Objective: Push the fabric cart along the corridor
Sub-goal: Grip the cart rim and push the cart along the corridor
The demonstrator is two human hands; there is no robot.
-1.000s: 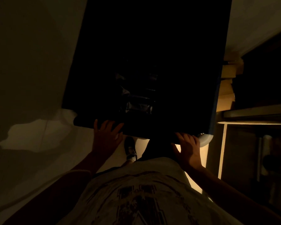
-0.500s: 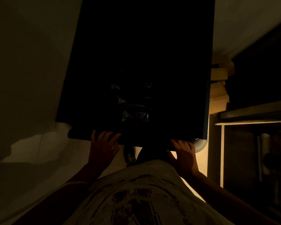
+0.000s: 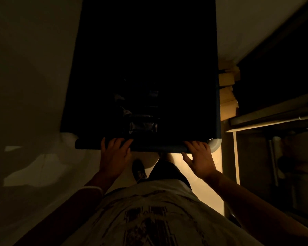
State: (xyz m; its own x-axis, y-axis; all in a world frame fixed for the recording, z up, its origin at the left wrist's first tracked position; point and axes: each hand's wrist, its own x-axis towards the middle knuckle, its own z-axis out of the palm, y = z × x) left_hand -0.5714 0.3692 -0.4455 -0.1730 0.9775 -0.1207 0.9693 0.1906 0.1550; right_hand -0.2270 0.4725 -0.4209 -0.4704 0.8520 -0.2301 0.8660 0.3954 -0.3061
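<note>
The fabric cart (image 3: 146,68) fills the middle of the view, a dark, deep bin standing on the corridor floor (image 3: 34,166) directly ahead of the person, its near rim at hand level. What lies inside is too dark to make out beyond a few faint glints. The left hand (image 3: 114,157) rests on the near rim with fingers spread and laid flat over the edge. The right hand (image 3: 199,158) does the same near the pale rounded corner (image 3: 215,145), fingers straight rather than curled. Both grips look like pushing contact. A wall (image 3: 25,68) runs along the left, and stacked cardboard boxes (image 3: 228,89) and a shelf (image 3: 270,119) stand just beside the cart on the right. I judge the push to be under way, with dark corridor ahead; the end is not visible.
</note>
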